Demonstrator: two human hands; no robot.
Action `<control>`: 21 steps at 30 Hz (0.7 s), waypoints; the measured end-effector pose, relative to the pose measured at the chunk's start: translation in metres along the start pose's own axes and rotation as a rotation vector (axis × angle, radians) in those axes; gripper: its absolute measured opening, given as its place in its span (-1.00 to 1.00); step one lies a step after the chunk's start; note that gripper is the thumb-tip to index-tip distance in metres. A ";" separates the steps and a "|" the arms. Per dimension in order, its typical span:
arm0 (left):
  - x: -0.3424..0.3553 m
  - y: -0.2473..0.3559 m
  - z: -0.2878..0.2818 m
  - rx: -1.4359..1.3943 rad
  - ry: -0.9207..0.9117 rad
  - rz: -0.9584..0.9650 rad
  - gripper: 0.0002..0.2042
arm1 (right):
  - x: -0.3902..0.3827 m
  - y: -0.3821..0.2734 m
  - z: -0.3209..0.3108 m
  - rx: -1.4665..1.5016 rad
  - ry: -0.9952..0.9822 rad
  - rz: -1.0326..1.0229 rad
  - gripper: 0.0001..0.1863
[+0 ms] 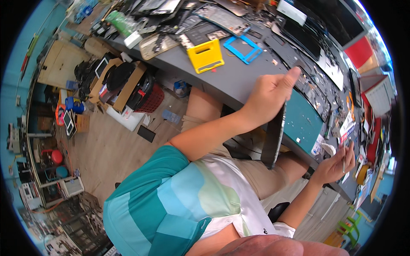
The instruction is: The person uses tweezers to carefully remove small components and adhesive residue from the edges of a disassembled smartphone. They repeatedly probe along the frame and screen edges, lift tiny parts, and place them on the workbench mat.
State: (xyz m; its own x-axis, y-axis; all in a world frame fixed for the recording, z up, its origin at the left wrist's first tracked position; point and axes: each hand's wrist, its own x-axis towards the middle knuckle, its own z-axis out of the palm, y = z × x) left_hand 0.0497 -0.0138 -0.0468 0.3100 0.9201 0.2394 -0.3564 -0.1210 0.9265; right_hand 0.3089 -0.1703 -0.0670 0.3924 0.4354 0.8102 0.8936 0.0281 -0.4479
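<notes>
My left hand [271, 96] is closed on a dark, flat, tablet-like panel [275, 138]. It hangs nearly edge-on past the desk's front edge, above my lap, its rim rough and greyish. My left thumb points up along its top end. Over at the right, my right hand [336, 166] pinches a thin, light-coloured slender tool [344, 158]; its exact kind is too small to make out. Just beyond those fingers stands a small white and purple box [347, 128], beside a crumpled white tissue [328, 149]. A teal work mat [303, 123] lies between my two hands.
On the grey desk [232, 81] are a yellow frame [206, 56], a blue frame [243, 49] and piles of dismantled device parts. A monitor [333, 19] stands at the back right. Left on the floor are a red basket [150, 99] and a cardboard box [124, 91].
</notes>
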 end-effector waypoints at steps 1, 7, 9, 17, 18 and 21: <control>0.000 0.000 0.000 -0.010 -0.006 -0.002 -0.35 | 0.002 0.000 -0.001 -0.020 -0.007 -0.026 -0.61; 0.000 0.003 -0.001 0.010 -0.027 0.010 -0.36 | 0.004 0.002 0.000 0.216 0.045 0.076 -0.69; 0.000 -0.001 0.000 0.005 -0.038 0.042 -0.37 | 0.005 0.008 -0.002 0.212 0.032 0.040 -0.70; 0.005 -0.001 -0.002 -0.064 -0.098 0.089 -0.40 | 0.007 0.008 -0.004 0.299 0.063 0.216 -0.73; 0.006 -0.001 -0.002 -0.058 -0.096 0.087 -0.40 | 0.007 0.009 -0.004 0.323 0.067 0.223 -0.73; 0.008 -0.005 -0.002 -0.098 -0.117 0.103 -0.39 | 0.008 0.008 -0.005 0.389 0.079 0.243 -0.73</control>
State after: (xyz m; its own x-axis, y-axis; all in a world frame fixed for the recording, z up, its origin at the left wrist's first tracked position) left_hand 0.0520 -0.0045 -0.0506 0.3654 0.8545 0.3692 -0.4744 -0.1703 0.8637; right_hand 0.3207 -0.1711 -0.0619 0.6094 0.4013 0.6838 0.6313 0.2763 -0.7247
